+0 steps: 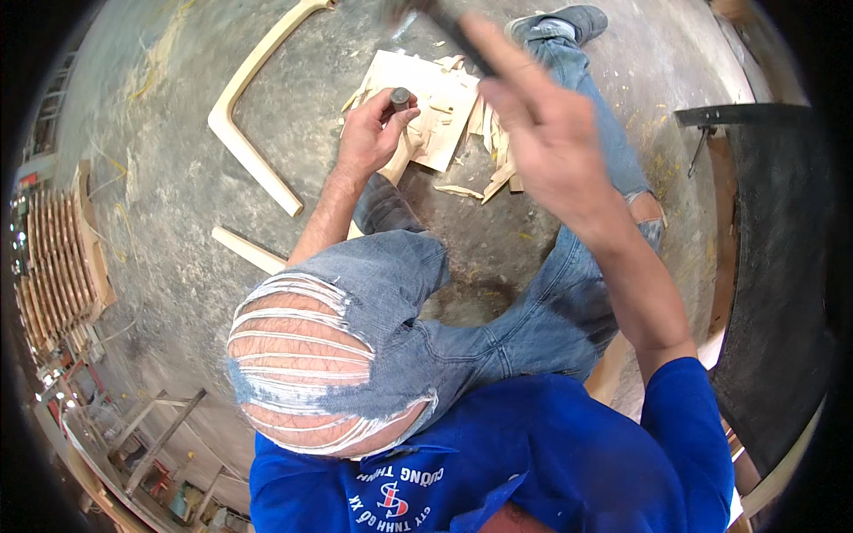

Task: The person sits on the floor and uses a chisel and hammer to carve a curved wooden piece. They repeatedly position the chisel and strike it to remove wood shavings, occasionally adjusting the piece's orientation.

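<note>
even bright daylight, soft shadows; raised right hand (542, 115) motion-blurred; fisheye bends edges, corners black.

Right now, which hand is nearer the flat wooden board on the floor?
Left. The left hand grips a chisel right at the wooden board, over its near edge. The right hand is raised off to its right, holding a dark, blurred handle.

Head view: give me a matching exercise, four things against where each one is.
Things:
1. chisel
2. hammer
3. curved wooden piece
4. flat wooden board

Places:
A. raised and blurred in the right hand
B. lying alone on the concrete floor, upper left
C. gripped upright in the left hand
D. under the chisel, chips around it

Pairs: 1-C, 2-A, 3-B, 4-D
</note>
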Action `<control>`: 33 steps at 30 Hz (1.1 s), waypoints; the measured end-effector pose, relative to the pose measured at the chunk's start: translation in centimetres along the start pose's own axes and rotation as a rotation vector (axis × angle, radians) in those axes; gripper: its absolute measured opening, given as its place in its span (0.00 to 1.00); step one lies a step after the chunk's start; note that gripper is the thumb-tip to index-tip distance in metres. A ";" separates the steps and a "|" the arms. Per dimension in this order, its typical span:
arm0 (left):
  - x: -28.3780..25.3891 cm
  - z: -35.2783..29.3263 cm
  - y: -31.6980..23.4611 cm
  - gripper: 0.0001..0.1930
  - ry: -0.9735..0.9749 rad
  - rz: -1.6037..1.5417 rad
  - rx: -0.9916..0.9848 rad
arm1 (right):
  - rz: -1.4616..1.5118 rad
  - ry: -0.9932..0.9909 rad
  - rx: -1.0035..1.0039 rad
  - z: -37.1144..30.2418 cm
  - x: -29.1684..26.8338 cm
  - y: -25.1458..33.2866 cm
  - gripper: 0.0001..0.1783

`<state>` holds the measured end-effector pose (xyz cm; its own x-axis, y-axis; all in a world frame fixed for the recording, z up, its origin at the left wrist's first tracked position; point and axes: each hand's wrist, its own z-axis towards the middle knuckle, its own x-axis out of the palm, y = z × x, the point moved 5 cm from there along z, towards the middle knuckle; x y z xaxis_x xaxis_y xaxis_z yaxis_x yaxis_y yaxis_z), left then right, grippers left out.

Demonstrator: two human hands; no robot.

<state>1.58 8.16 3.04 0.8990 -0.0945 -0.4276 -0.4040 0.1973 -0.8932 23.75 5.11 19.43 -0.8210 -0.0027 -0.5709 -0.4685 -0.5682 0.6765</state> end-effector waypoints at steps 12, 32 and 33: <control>0.1 -0.4 0.2 0.09 -0.009 -0.053 -0.007 | -0.005 0.008 0.148 -1.3 1.3 -0.1 0.32; 0.6 -1.4 0.4 0.08 0.046 -0.035 0.028 | -0.105 0.137 0.040 -3.9 3.7 -2.8 0.28; 0.4 -1.0 0.4 0.08 0.036 0.005 0.049 | -0.038 0.166 0.118 -3.3 4.0 -3.4 0.28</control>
<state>1.61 7.18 2.34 0.8899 -0.1285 -0.4377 -0.3992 0.2449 -0.8835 23.10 4.28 13.33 -0.7418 -0.1240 -0.6590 -0.5408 -0.4705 0.6972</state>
